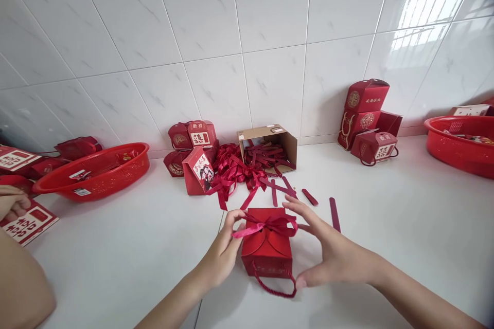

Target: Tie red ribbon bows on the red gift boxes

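We see a bright picture, lit by soft daylight. A window shines as white glare on the tiled wall (pixel 424 0) at one o'clock. The white table (pixel 386 226) has only faint shadows, like the one under the red box (pixel 266 249). Tile lines bend near the edges. Everything looks sharp.

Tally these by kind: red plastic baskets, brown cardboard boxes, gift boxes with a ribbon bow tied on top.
Red plastic baskets clearly seen: 2, left basket, right basket
Brown cardboard box: 1
Bow-tied gift box: 1, between left hand and right hand
Total: 4
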Tool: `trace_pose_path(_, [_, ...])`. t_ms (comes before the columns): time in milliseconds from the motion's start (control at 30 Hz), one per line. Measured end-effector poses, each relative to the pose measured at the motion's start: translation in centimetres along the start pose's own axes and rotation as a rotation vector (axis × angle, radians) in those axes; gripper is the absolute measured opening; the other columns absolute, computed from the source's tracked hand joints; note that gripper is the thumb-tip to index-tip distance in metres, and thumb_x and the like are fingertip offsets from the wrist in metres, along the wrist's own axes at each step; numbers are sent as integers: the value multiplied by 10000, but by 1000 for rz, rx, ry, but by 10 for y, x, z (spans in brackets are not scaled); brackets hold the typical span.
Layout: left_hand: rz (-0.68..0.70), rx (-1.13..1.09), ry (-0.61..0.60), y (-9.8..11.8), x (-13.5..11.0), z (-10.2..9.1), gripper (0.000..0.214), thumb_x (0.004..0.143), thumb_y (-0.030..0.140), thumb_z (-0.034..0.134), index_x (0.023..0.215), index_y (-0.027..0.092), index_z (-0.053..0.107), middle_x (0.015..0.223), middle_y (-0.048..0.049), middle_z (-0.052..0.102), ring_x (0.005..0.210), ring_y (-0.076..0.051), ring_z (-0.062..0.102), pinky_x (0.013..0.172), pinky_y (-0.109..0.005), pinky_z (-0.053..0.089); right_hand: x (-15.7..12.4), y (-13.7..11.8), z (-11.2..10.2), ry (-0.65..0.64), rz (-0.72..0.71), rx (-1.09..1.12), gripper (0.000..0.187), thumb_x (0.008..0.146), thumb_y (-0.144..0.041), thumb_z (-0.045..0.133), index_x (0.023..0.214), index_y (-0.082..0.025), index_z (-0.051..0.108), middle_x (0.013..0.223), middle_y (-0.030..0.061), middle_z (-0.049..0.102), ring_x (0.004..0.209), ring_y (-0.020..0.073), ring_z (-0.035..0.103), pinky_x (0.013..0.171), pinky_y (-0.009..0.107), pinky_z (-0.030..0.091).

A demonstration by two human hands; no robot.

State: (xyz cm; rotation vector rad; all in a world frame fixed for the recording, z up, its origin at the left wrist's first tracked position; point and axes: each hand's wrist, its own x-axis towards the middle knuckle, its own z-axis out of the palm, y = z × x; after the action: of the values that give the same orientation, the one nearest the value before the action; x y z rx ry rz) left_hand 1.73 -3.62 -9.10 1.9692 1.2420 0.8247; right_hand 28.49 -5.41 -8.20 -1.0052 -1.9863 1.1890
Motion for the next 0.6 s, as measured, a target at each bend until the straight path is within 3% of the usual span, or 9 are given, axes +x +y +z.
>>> trace_pose_path(33, [-22,-78,-13,2,2,3,219,976,322,305,1155,285,425,1222,-62,529,1226,-186,507,1034,-365,425,1,3,3,-11,14,-34,1149,583,-392,833,1482,-367,117,1579,72,-27,1452,320,38,1102,485,313])
trace_pose_path(100, [-70,-197,-41,8,10,10,175,970,339,335,1094,275,440,1143,-40,577,1185,-182,547,1006,-348,450,6,8,10,-11,10,-63,1227,565,-359,838,1500,-336,44,1566,111,28,1445,330,91,1108,477,303])
trace_pose_path(200, [-137,-348,-63,20,27,17,203,966,376,352,1137,277,399,1161,-43,601,1136,-190,593,910,-336,511,10,11,12,69,-127,-53,1130,577,-216,796,1485,-281,126,1459,132,286,1358,280,334,1103,402,336])
trace_pose_path(267, [-141,-393,-41,24,39,19,301,972,414,321,1240,278,337,1219,-77,588,1120,-201,609,898,-359,521,10,14,0,210,-214,-85,1001,600,-194,767,1441,-260,228,1406,129,360,1315,275,386,1101,401,336])
trace_pose_path(333, [-106,-290,-47,22,51,17,368,966,446,326,1290,271,346,1300,-112,548,1176,-230,574,943,-405,499,9,21,-24,399,-203,-88,902,656,-262,752,1411,-246,258,1388,138,397,1280,284,422,1070,432,364])
trace_pose_path(467, [51,212,-116,2,74,19,415,926,416,446,1313,269,444,1437,-107,440,1357,-298,368,1084,-513,355,17,52,-90,856,20,-107,809,684,-443,737,1351,-224,334,1294,138,491,1145,302,518,926,454,464])
trace_pose_path(533, [99,381,-102,-13,80,27,428,930,374,426,1336,241,446,1452,-110,425,1386,-305,315,1109,-538,315,33,77,-120,1038,104,-231,863,634,-477,759,1350,-219,352,1290,138,478,1184,314,478,964,458,432])
trace_pose_path(600, [109,478,-105,-27,82,36,419,941,344,387,1338,233,462,1459,-106,425,1391,-309,308,1106,-558,317,60,106,-143,1138,221,-360,947,611,-504,754,1389,-191,314,1325,166,423,1251,322,407,1011,451,392])
